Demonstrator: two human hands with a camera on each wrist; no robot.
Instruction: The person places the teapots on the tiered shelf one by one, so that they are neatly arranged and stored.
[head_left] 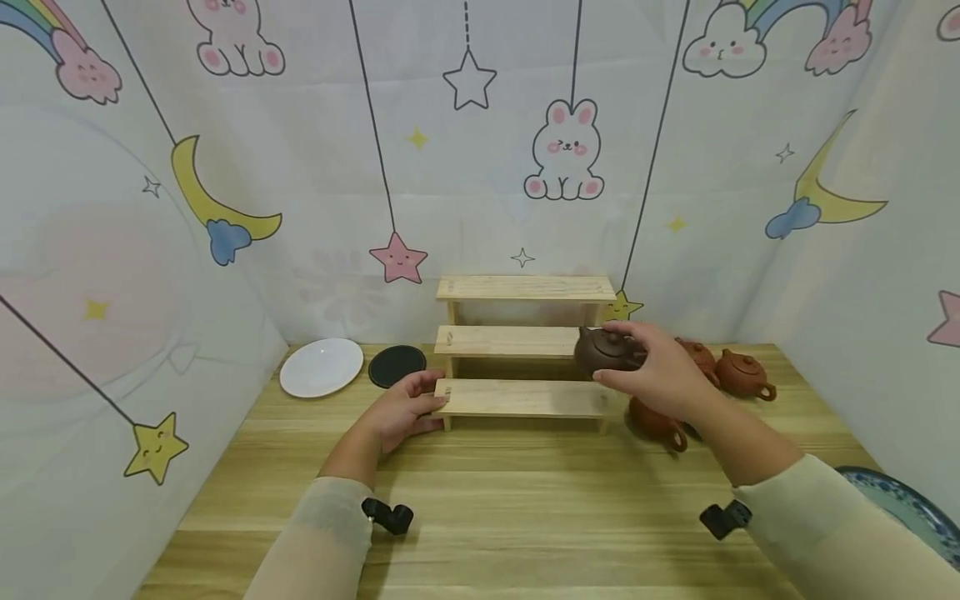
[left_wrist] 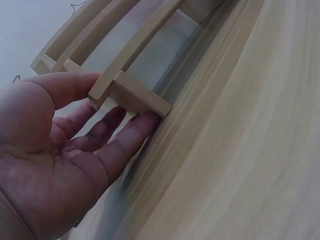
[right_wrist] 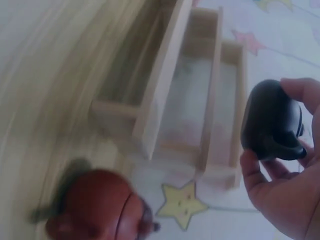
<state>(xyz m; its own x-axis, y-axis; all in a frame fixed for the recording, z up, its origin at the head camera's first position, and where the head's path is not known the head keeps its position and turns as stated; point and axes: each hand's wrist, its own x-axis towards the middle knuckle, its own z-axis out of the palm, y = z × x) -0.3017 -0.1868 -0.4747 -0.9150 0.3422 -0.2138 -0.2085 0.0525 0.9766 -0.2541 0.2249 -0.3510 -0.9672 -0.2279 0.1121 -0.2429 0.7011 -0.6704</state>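
A three-tier wooden stepped shelf (head_left: 522, 397) stands on the table against the back cloth. My left hand (head_left: 407, 414) grips the left end of its lowest tier; in the left wrist view the thumb lies on the board (left_wrist: 135, 45) and the fingertips touch the leg (left_wrist: 140, 94). My right hand (head_left: 663, 371) holds a dark brown teapot (head_left: 600, 350) in the air at the right end of the middle tier, pinched between thumb and fingers. Its rounded body and handle show in the right wrist view. Beneath that hand sits a reddish-brown teapot (right_wrist: 97, 205).
More reddish-brown teapots (head_left: 742, 375) stand at the back right, partly behind my right hand. A white plate (head_left: 321, 368) and a black round coaster (head_left: 397, 367) lie at the back left. A blue-patterned dish (head_left: 900, 504) sits at the right edge.
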